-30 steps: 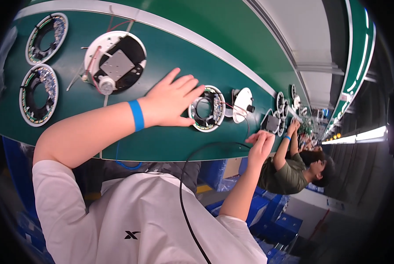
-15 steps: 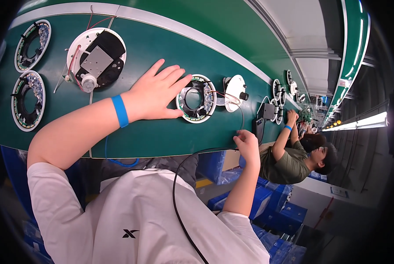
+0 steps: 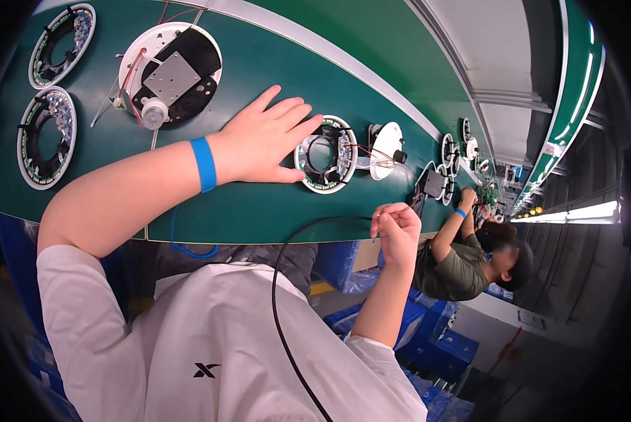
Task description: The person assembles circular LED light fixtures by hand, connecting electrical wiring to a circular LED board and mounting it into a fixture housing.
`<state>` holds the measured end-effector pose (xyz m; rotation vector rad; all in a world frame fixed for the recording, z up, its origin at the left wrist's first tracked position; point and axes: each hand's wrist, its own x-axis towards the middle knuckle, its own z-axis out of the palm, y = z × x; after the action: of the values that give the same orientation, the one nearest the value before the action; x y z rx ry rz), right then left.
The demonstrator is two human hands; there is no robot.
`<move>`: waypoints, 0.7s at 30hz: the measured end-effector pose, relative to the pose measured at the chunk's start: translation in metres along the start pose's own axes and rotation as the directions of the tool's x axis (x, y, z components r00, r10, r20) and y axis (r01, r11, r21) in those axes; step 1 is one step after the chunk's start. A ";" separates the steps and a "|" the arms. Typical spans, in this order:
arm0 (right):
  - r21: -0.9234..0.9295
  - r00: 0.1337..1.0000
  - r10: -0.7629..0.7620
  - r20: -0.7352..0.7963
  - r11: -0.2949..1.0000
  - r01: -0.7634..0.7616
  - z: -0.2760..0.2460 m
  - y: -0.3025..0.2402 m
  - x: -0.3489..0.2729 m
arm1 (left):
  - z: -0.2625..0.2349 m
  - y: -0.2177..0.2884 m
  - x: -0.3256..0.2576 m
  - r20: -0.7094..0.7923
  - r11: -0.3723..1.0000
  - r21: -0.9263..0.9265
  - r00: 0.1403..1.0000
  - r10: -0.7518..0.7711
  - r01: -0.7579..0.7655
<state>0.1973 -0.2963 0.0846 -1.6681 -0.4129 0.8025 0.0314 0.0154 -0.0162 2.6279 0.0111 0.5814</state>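
Note:
My left hand (image 3: pixel 269 141), with a blue band at the wrist, lies palm down with fingers spread. Its fingertips and thumb touch the rim of a white ring-shaped unit (image 3: pixel 303 156) with a circuit board and small lights. Thin wires link that ring to a white disc (image 3: pixel 384 156) bearing a black lens, tilted up on its edge. Nearer the table edge, my right hand (image 3: pixel 398 228) is raised with its fingers pinched on a thin wire, whose small end shows by the fingertips. A black cable (image 3: pixel 308 225) runs up beside this hand; whether the fingers touch it is unclear.
A round white assembly with a metal plate (image 3: pixel 173 77) and motor lies at the far left, beside two more rings (image 3: pixel 28 151). A dark box (image 3: pixel 433 184) stands right of my right hand. Further right, a co-worker in green (image 3: pixel 456 271) works at the same table.
My right hand has lifted slightly and turned, showing more of its palm side, with the wire still pinched. My left hand stays spread against the ring. The whole view has shifted a little.

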 end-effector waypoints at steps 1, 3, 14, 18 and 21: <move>0.064 0.999 -0.021 0.025 0.998 0.019 0.003 -0.001 0.000 | 0.001 0.001 0.000 -0.003 1.000 0.001 1.000 0.003 -0.003; 0.060 0.999 -0.035 0.027 0.998 0.034 0.009 -0.004 0.000 | 0.001 0.002 0.000 -0.006 1.000 0.003 1.000 -0.002 0.002; -0.184 0.985 -0.171 0.001 0.968 0.168 0.022 0.001 0.011 | 0.001 0.007 0.002 0.002 1.000 -0.016 1.000 -0.008 0.008; -0.354 0.983 -0.180 -0.031 0.922 0.157 0.023 0.005 0.022 | 0.001 0.010 0.002 0.013 1.000 -0.009 1.000 -0.023 0.023; -0.398 0.977 -0.207 -0.047 0.901 0.171 0.030 0.003 0.032 | 0.000 0.012 0.003 0.008 1.000 -0.011 1.000 -0.016 0.016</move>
<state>0.1981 -0.2547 0.0701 -1.9897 -0.6984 0.5184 0.0329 0.0047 -0.0100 2.6170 0.0267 0.5636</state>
